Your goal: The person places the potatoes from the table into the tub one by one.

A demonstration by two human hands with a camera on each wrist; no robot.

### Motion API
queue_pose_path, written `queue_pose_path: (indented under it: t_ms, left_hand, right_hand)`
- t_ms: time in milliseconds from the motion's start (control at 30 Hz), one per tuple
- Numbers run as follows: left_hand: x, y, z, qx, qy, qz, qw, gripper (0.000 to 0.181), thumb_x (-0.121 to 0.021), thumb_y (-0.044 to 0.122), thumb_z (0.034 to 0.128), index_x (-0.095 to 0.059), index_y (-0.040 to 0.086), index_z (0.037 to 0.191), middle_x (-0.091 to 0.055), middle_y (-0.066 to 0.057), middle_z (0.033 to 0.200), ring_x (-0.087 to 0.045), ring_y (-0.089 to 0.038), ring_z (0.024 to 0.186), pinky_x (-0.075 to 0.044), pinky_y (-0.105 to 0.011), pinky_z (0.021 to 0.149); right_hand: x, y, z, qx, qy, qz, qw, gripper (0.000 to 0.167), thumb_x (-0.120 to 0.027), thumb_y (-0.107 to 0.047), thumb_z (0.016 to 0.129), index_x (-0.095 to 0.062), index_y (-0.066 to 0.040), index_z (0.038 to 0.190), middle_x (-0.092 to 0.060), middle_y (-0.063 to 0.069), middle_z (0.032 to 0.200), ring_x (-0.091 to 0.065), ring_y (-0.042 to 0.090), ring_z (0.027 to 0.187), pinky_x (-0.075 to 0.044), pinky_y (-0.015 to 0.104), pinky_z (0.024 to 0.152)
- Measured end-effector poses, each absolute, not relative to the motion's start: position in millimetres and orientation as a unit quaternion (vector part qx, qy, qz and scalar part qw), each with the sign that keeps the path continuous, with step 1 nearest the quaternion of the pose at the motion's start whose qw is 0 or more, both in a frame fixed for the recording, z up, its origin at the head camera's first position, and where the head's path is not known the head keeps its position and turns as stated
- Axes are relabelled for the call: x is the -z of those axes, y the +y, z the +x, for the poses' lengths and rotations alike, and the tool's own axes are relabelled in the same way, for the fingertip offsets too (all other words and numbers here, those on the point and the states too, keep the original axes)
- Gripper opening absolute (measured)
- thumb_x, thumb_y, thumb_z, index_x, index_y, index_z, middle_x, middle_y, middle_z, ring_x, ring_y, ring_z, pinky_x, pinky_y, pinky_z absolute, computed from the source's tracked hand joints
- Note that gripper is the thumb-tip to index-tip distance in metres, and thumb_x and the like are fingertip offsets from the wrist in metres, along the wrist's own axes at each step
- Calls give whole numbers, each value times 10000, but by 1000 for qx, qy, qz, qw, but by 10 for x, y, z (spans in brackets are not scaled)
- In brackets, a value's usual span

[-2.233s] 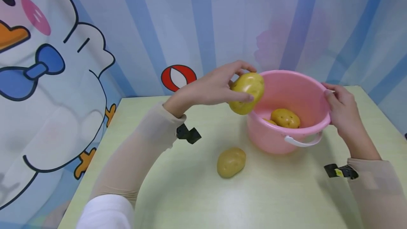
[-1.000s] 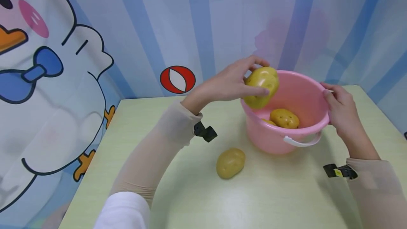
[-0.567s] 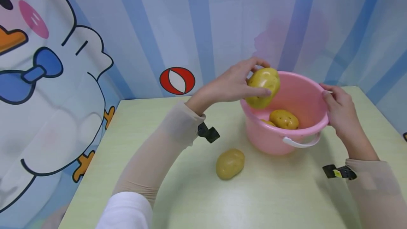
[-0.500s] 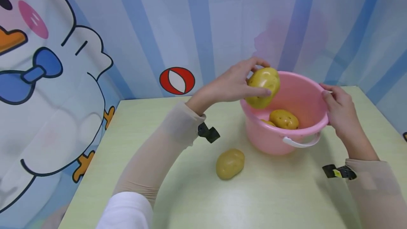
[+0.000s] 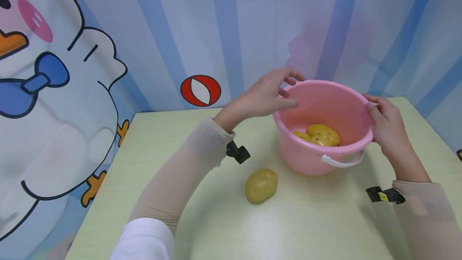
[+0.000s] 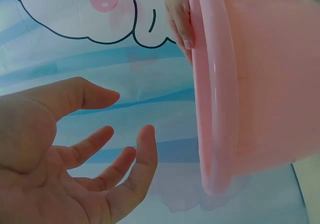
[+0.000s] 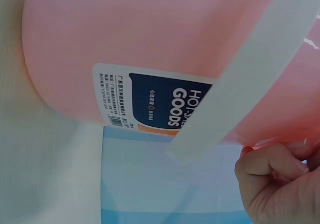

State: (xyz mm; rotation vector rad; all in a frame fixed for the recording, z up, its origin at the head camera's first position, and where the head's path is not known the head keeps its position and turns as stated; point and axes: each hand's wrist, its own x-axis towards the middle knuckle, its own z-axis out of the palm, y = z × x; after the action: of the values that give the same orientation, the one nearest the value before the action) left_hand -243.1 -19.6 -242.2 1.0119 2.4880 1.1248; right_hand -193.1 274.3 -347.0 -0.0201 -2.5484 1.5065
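Observation:
My left hand (image 5: 268, 93) hovers at the left rim of the pink bucket (image 5: 306, 159), fingers spread and loosely bent with nothing in them. The left wrist view shows the same hand (image 6: 85, 159) beside the bucket (image 6: 265, 83), with a gap between them. My right hand (image 5: 390, 125) grips the bucket's right rim; in the right wrist view its fingers (image 7: 280, 169) are curled at the edge. Yellow potatoes (image 5: 325, 135) lie at the bottom of the bucket; how many is partly hidden. One more potato (image 5: 261, 185) rests on the table, in front of the bucket and to its left.
The pale table (image 5: 306, 224) ends at a blue striped backdrop (image 5: 260, 23) with a cartoon bird (image 5: 68, 131) on the left. A white handle (image 5: 341, 163) hangs on the bucket's front. A label (image 7: 150, 101) shows on its side in the right wrist view.
My left hand has let go of the potato it held over the bucket, and that potato is now inside, among the others. My right hand has stayed on the rim.

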Motion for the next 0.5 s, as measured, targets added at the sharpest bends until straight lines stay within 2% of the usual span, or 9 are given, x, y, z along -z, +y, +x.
queue_pose_path:
  t_ms: [233, 500]
  left_hand:
    - [2456, -256, -2416, -382, 849, 350, 106, 494, -680, 142, 938, -490, 90, 1391, -511, -91, 1368, -603, -238, 1123, -539, -271, 849]
    - [2462, -309, -2395, -378, 853, 338, 123, 503, -674, 165, 944, -483, 114, 1407, -501, -59, 1372, -583, -222, 1149, -534, -258, 851]
  right_hand:
    - [3471, 2739, -1937, -500, -861, -5, 92, 582, -275, -349, 1088, -286, 20, 1538, -471, 264, 1234, -578, -13, 742, -553, 243, 544]
    - [3489, 2741, -1936, -500, -861, -5, 91, 580, -275, -345, 1088, -281, 19, 1541, -471, 253, 1234, -583, -8, 733, -552, 245, 538]
